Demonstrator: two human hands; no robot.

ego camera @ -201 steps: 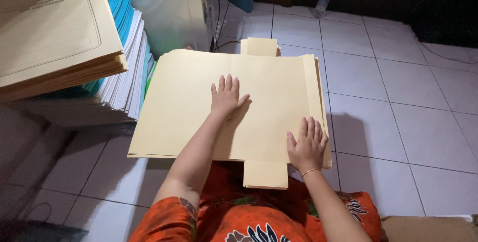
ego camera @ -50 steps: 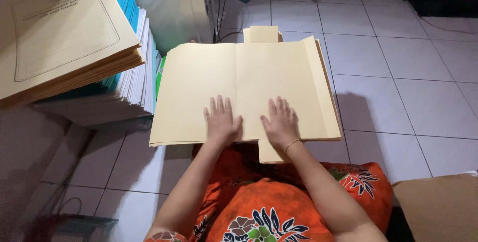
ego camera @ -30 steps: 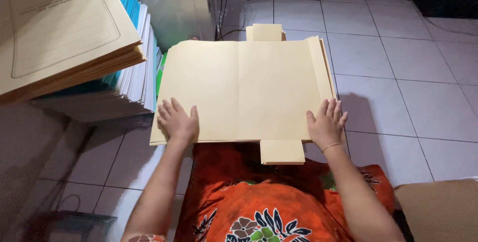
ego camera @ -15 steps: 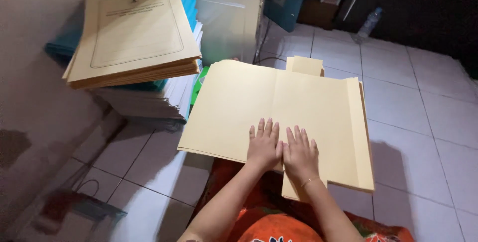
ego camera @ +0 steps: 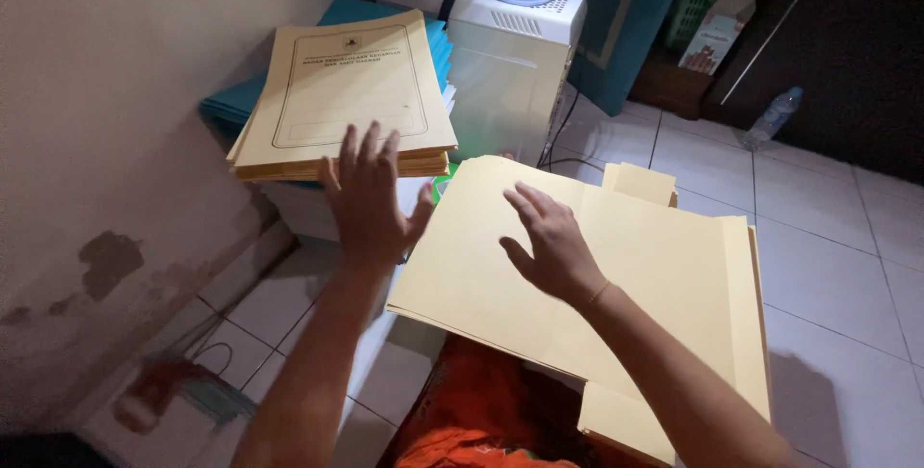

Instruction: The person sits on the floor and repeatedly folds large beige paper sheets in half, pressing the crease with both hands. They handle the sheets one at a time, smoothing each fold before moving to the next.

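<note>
While left hand [ego camera: 366, 200] hovers fingers spread near stacked folders [ego camera: 346, 97]; right hand [ego camera: 551, 245] open, flat above unfolded cream folder [ego camera: 664, 275].

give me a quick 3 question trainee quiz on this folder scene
1. True or false: the left hand is raised with fingers spread, in front of the stack of printed folders.
2. What lies under the right hand?
A. a plastic bottle
B. an unfolded cream folder
C. a green basket
3. What stands on the floor tiles at the far right, by the dark wall?

Key:
1. True
2. B, the unfolded cream folder
3. A plastic bottle
</note>
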